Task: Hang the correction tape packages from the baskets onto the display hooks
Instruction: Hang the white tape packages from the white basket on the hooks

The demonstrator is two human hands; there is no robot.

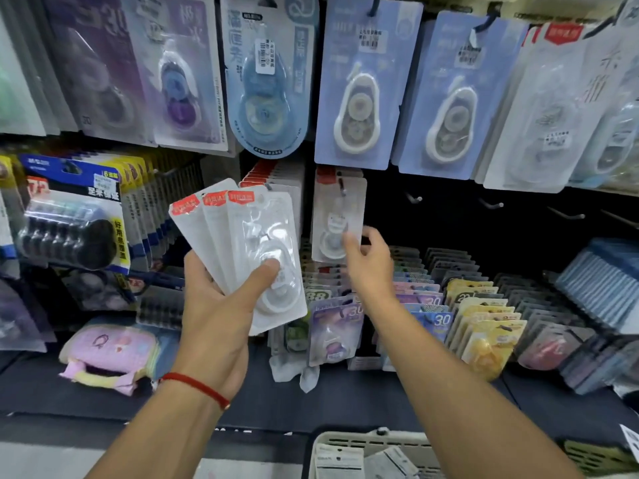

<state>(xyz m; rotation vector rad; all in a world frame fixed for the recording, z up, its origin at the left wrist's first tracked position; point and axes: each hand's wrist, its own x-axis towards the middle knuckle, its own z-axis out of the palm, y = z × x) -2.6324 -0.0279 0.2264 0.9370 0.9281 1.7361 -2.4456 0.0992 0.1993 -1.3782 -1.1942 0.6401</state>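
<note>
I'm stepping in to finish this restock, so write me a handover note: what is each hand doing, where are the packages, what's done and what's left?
Left hand: holds a fan of three white packages.
Right hand: open, fingers at the bottom of the white package on the hook.
Done: that package hangs.
Left: the three in hand, plus packages in the white basket below. Empty hooks stand to the right.

A pink plush pouch (pixel 112 350) lies on the dark shelf (pixel 363 395) at left. Above it hangs a blue-and-yellow pack of black refills (pixel 74 219). Yellow carded packs (pixel 484 337) stand filed at right.
</note>
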